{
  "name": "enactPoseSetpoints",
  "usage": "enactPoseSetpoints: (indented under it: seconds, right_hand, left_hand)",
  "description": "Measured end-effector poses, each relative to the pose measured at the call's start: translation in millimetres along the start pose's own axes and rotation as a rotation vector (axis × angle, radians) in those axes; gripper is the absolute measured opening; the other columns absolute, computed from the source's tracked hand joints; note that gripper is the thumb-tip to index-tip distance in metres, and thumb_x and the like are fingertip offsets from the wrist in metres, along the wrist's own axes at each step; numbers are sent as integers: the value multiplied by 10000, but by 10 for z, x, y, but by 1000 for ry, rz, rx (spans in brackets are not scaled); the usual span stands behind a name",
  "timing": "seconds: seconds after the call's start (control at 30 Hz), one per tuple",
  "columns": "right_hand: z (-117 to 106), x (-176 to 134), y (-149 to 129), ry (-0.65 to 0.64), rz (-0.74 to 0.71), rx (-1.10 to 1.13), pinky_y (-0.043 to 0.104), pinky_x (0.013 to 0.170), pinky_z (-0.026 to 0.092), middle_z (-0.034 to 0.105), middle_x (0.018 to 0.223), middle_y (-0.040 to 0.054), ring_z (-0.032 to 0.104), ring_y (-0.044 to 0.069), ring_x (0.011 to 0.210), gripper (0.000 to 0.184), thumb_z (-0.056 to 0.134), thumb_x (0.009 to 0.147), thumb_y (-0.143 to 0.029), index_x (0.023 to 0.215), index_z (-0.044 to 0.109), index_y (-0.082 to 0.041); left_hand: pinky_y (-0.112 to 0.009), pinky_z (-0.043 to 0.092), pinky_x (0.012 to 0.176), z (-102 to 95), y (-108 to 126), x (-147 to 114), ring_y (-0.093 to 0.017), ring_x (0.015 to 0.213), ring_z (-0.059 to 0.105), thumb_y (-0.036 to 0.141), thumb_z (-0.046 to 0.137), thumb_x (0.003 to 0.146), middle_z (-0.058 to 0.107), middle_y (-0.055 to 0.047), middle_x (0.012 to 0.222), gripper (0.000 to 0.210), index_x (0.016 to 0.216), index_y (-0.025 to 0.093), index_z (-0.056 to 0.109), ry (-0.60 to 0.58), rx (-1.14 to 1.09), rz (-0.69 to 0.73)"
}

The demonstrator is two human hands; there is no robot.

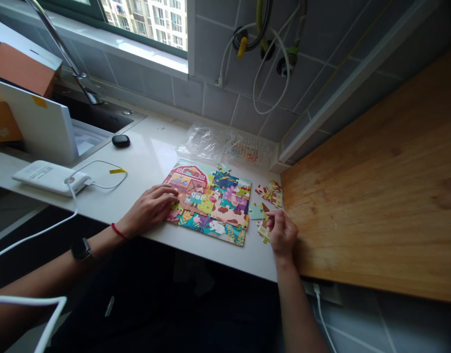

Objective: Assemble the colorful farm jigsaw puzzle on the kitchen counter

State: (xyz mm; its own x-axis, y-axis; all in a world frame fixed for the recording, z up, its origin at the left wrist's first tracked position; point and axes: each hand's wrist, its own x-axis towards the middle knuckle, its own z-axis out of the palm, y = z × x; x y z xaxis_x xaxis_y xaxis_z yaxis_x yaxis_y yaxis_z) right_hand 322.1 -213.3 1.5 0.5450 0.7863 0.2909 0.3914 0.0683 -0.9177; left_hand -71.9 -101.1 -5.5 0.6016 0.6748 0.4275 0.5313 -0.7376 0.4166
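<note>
A farm-scene jigsaw puzzle (196,198) lies on the white counter, its pieces joined across most of a rectangle. My left hand (152,208) rests palm down at its left edge, fingers stretched over the border and holding nothing. Right of the puzzle, my right hand (285,234) is closed in a pinch at a pale green and brown puzzle piece (258,212). The fingertips partly cover that piece. Other loose pieces (272,193) lie overlapped beyond this hand, and a few yellowish ones (263,230) sit beside its thumb. One more piece (224,168) touches the puzzle's top edge.
Crumpled clear plastic packaging (203,142) lies behind the puzzle. A black case (121,141) and a white power bank (51,176) with a cable stand left, near the sink (100,115) and boxes (23,63). A wooden panel (376,196) bounds the right side.
</note>
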Motion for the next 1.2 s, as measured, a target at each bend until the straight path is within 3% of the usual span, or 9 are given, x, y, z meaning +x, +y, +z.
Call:
enactPoseSetpoints:
  seconds: [0.37,0.53,0.67,0.83,0.93,1.07,1.2]
  right_hand:
    - [-17,-3,14,10,10,14,254,481,397,536,560,-20,524,138,494,593,506,979,-671,782,743,-164]
    - [-23,-31,-11,170,-17,-44,279,528,435,538,575,-5,545,164,531,628,394,1011,-662,797,724,-172]
    - [-83,-60,-103,268,-51,-69,281,549,453,571,633,9,541,165,554,556,396,1029,-609,845,699,-180]
    - [-305,-144,-397,72,-165,-301,321,699,547,707,905,91,658,212,781,386,520,1017,-519,955,720,-194]
    - [-424,-204,-472,-102,-138,-468,331,695,574,715,1068,126,684,242,883,354,628,959,-505,1092,749,-200]
    - [-493,-213,-276,-308,-60,-709,408,781,611,698,1218,142,715,268,877,554,783,803,-483,1287,707,-224]
    - [-498,-137,-79,-361,-52,-784,435,829,620,713,1192,134,731,290,920,557,787,767,-398,1291,708,-227]
  left_hand:
    - [-393,533,994,3,31,21,-241,1160,666,246,534,1009,730,-84,1211,205,1071,227,728,33,6,7]
    - [-402,523,1007,11,9,1,-249,1178,661,261,538,1001,718,-89,1244,207,1078,231,728,13,12,-6]
    - [-406,521,1000,16,-18,-11,-254,1169,665,272,532,999,719,-93,1250,219,1078,231,732,5,20,-7]
    - [-396,522,992,25,-34,-16,-255,1162,662,273,527,992,727,-82,1237,231,1070,239,741,17,-2,-4]
    - [-389,520,991,32,-40,-18,-253,1152,663,278,527,987,732,-75,1224,235,1060,244,748,22,-19,2]
    - [-396,518,996,37,-53,-23,-256,1141,661,289,524,984,729,-76,1226,246,1061,243,753,19,-35,-4]
    - [-399,514,1014,38,-57,-35,-252,1155,655,297,508,989,731,-76,1225,262,1045,243,758,10,-55,-12]
